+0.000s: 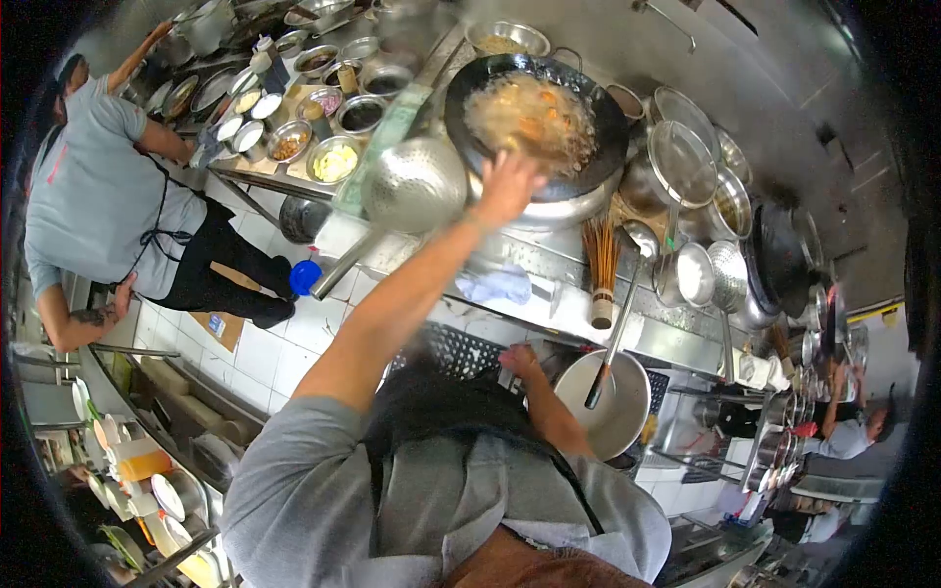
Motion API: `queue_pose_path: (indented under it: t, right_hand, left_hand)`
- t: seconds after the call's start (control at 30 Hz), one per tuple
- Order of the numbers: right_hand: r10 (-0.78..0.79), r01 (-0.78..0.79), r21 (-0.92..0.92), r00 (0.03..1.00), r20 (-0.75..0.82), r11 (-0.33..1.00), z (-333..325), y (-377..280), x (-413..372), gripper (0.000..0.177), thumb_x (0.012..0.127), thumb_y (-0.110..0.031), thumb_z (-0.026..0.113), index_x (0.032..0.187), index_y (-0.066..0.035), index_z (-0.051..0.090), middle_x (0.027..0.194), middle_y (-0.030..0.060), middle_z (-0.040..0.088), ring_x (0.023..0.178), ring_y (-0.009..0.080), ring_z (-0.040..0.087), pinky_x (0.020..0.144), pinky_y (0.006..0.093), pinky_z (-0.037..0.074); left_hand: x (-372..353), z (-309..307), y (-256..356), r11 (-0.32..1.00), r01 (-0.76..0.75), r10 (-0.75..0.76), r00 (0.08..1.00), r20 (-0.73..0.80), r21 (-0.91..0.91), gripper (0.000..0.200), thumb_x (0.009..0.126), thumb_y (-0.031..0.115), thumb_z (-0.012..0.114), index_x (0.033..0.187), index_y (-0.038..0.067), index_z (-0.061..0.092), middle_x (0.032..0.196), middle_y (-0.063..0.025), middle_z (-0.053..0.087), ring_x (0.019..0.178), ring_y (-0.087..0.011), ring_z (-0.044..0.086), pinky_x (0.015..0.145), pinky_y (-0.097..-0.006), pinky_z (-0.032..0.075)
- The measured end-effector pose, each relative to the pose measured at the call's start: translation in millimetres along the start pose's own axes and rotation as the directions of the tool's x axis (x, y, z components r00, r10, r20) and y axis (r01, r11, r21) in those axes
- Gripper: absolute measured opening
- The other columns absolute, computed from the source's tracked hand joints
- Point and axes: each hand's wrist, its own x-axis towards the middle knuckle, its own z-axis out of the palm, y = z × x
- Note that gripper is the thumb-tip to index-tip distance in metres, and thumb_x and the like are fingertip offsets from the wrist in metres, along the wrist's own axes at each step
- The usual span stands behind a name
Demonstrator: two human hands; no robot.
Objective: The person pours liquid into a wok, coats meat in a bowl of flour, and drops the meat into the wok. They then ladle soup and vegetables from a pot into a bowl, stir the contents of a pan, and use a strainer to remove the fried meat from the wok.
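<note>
My left hand (pixel 508 186) reaches over the near edge of a black wok (pixel 610 122), fingers spread and slightly blurred, holding nothing. Orange pieces of food (pixel 534 122) bubble in hot oil inside the wok. Left of this hand, a large perforated strainer (pixel 417 181) rests with its handle pointing toward me. Low by my apron, my right hand (pixel 522 361) has its fingers curled around something pale and partly see-through that I cannot make out. Beside it stands a big pale pot (pixel 632 402), with a long-handled ladle (pixel 618 328) lying across its rim.
Bowls of ingredients (pixel 333 162) crowd the counter at left. A bamboo brush (pixel 601 269), a white cloth (pixel 495 284) and several strainers (pixel 683 167) surround the stove. At left, a co-worker (pixel 118 186) stands with their back to me. More people work at far right (pixel 848 436).
</note>
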Motion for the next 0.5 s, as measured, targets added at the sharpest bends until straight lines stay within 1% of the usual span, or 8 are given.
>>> queue_pose_path:
  t: [0.03, 0.1, 0.17, 0.23, 0.27, 0.37, 0.43, 0.5]
  right_hand:
    - [0.004, -0.004, -0.075, 1.000, 0.000, 0.997, -5.3, 8.5, 1.5, 0.027, 0.094, -0.021, 0.054, 0.115, -0.004, 0.052, 0.093, 0.0173, 0.063, 0.082, 0.0326, 0.065, 0.070, 0.0480, 0.054]
    - [-0.001, 0.002, -0.246, 1.000, 0.005, 0.969, -11.1, 19.9, 0.1, 0.027, 0.094, -0.022, 0.054, 0.113, -0.004, 0.053, 0.092, 0.0167, 0.062, 0.081, 0.0315, 0.065, 0.069, 0.0471, 0.054]
    - [0.012, -0.012, -0.413, 1.000, -0.001, 0.911, -14.6, 28.3, -9.1, 0.026, 0.094, -0.023, 0.054, 0.112, -0.004, 0.055, 0.090, 0.0160, 0.062, 0.080, 0.0304, 0.064, 0.067, 0.0462, 0.053]
    - [0.028, -0.028, -0.572, 1.000, -0.008, 0.819, -16.5, 32.0, -21.0, 0.026, 0.094, -0.024, 0.054, 0.110, -0.004, 0.056, 0.089, 0.0154, 0.062, 0.078, 0.0293, 0.063, 0.066, 0.0454, 0.053]
    - [0.037, -0.038, -0.645, 0.999, -0.015, 0.763, -18.2, 34.1, -25.4, 0.026, 0.094, -0.024, 0.054, 0.109, -0.004, 0.056, 0.088, 0.0151, 0.062, 0.078, 0.0288, 0.063, 0.065, 0.0449, 0.052]
    - [0.060, -0.058, -0.827, 0.998, -0.029, 0.559, -24.0, 34.1, -41.7, 0.026, 0.093, -0.026, 0.054, 0.106, -0.004, 0.058, 0.086, 0.0142, 0.062, 0.076, 0.0272, 0.062, 0.063, 0.0436, 0.051]
    - [0.067, -0.044, -0.917, 0.998, -0.019, 0.396, -21.5, 26.7, -49.6, 0.026, 0.093, -0.026, 0.054, 0.105, -0.004, 0.059, 0.085, 0.0136, 0.062, 0.075, 0.0261, 0.062, 0.062, 0.0428, 0.051]
    - [0.073, 0.003, -0.972, 0.997, 0.021, 0.235, -5.4, 12.8, -50.3, 0.026, 0.093, -0.027, 0.054, 0.103, -0.004, 0.060, 0.084, 0.0130, 0.062, 0.073, 0.0250, 0.061, 0.061, 0.0419, 0.050]
  left_hand:
    - [-13.0, -9.3, 5.7, 0.996, -0.048, 0.046, 0.999, -0.030, -0.074, 0.041, 0.092, 0.030, 0.061, 0.128, 0.009, 0.057, 0.142, -0.0161, 0.043, 0.125, -0.0374, 0.041, 0.103, -0.0625, 0.025]
    - [-50.7, -42.0, 21.5, 0.999, -0.052, 0.053, 0.990, -0.128, 0.005, 0.048, 0.093, 0.026, 0.061, 0.137, 0.009, 0.051, 0.149, -0.0182, 0.037, 0.132, -0.0406, 0.036, 0.110, -0.0581, 0.024]
    - [-116.5, -56.1, 3.7, 0.963, -0.064, 0.071, 0.997, 0.020, -0.262, 0.050, 0.094, 0.023, 0.060, 0.140, 0.009, 0.048, 0.153, -0.0198, 0.032, 0.137, -0.0407, 0.031, 0.113, -0.0537, 0.023]
    - [-196.9, -48.7, -26.2, 0.768, 0.215, -0.022, 0.950, 0.310, -0.604, 0.039, 0.098, 0.026, 0.056, 0.129, 0.004, 0.058, 0.133, -0.0227, 0.056, 0.122, -0.0359, 0.053, 0.107, -0.0478, 0.037]
    - [-233.4, -55.8, -46.3, 0.758, 0.445, -0.103, 0.804, 0.586, -0.477, 0.041, 0.101, 0.034, 0.051, 0.124, 0.001, 0.062, 0.117, -0.0219, 0.065, 0.110, -0.0336, 0.061, 0.099, -0.0425, 0.044]
    - [-348.4, -74.9, -114.6, 0.694, 0.674, -0.304, 0.592, 0.746, -0.253, 0.050, 0.102, 0.043, 0.045, 0.106, -0.003, 0.066, 0.101, -0.0270, 0.066, 0.094, -0.0390, 0.065, 0.081, -0.0473, 0.049]
    - [-397.8, -98.0, -142.4, 0.608, 0.771, -0.657, 0.355, 0.665, 0.189, 0.052, 0.097, 0.046, 0.051, 0.091, -0.002, 0.070, 0.102, -0.0274, 0.066, 0.095, -0.0428, 0.065, 0.083, -0.0522, 0.050]
    - [-476.4, -93.3, -181.5, 0.542, 0.776, -0.813, 0.389, 0.433, 0.322, 0.048, 0.092, 0.047, 0.056, 0.097, 0.001, 0.070, 0.099, -0.0247, 0.068, 0.094, -0.0450, 0.064, 0.083, -0.0533, 0.052]
